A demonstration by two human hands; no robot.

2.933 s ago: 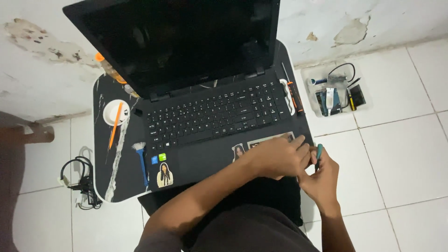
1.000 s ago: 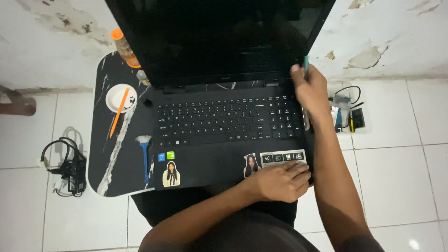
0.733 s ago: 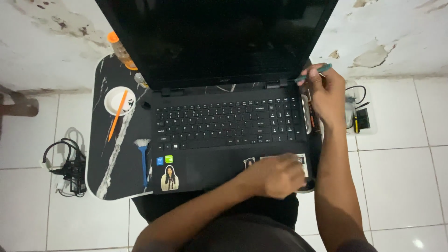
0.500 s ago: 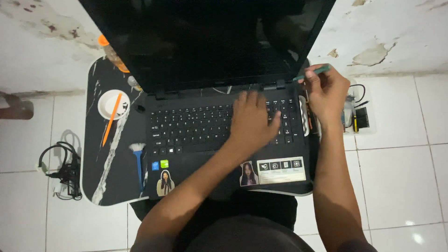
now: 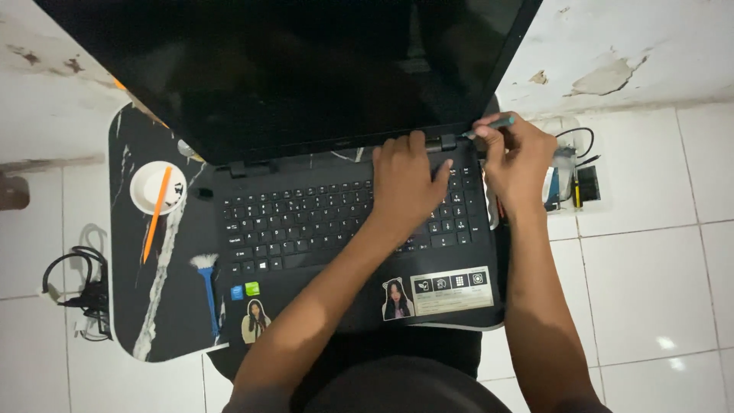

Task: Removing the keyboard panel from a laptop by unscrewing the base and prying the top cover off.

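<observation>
Left hand (image 5: 405, 180) lies flat, fingers spread, on the keyboard's upper right of the black laptop (image 5: 336, 229) on the lap table (image 5: 153, 306). Right hand (image 5: 518, 157) closed around a teal screwdriver (image 5: 489, 127), tip at the right hinge (image 5: 447, 141). Beyond: dark screen.

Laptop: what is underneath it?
The laptop rests on a black marbled board, which also carries a white dish and a blue brush. Floor tiles lie beyond. What supports the board cannot be seen; it is covered.
</observation>
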